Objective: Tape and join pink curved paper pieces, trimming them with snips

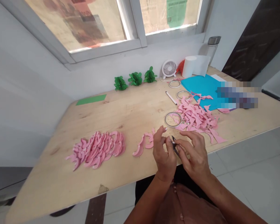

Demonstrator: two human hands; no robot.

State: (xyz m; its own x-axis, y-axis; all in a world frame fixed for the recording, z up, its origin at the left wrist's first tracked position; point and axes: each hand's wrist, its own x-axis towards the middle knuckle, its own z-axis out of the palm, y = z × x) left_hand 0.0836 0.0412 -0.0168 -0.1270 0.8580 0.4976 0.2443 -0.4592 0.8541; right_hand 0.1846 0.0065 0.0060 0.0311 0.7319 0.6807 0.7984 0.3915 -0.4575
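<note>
My left hand (164, 154) is over the table's front edge, its thumb and a finger closed close to a tiny white bit (173, 142). What it pinches is mostly hidden. Another white speck sits on its raised fingertip. My right hand (196, 154) grips a slim dark pointed tool (176, 150), whose tip shows between the two hands; its exact kind is unclear. Just left of my hands lie a few curved pink paper pieces (139, 148). Further left is a heap of curled pink paper pieces (99, 149) with white edges.
Pink paper scraps (196, 115) are piled beyond my right hand, beside a tape roll (173, 119) and a white pen (171, 98). Blue sheets (196, 85) lie behind. Green paper shapes (135, 79), a small fan (169, 68) and a bottle (212, 49) line the wall.
</note>
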